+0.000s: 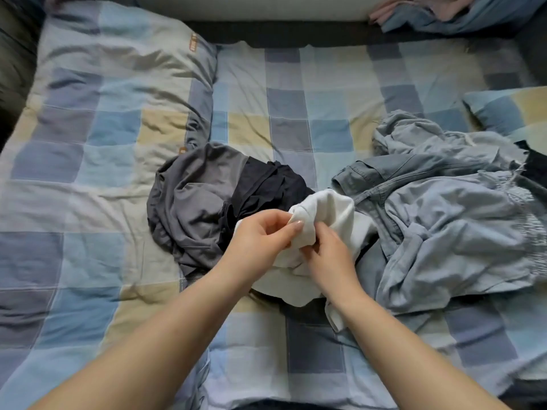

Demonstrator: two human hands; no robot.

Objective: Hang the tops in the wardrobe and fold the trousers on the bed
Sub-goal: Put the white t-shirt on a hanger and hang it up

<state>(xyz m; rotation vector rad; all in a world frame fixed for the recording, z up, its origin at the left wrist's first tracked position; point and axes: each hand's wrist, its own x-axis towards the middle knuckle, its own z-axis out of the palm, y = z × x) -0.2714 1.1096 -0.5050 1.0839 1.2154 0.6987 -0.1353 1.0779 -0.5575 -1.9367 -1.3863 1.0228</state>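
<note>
A crumpled white garment (331,214) lies in the middle of the bed, and both hands are on it. My left hand (260,235) pinches a fold of its edge between thumb and fingers. My right hand (328,258) grips the white cloth just beside it, fingers curled into the fabric. Left of the hands sits a bunched grey garment (192,199) with a black garment (266,184) against it. A heap of light blue denim clothes (444,214) spreads to the right, touching the white garment.
The bed carries a checked blue, grey and yellow cover (296,113). A folded quilt (97,119) of the same pattern fills the left side. A pillow (512,110) lies at the right edge. More blue and pink clothes (450,13) are piled at the far right corner.
</note>
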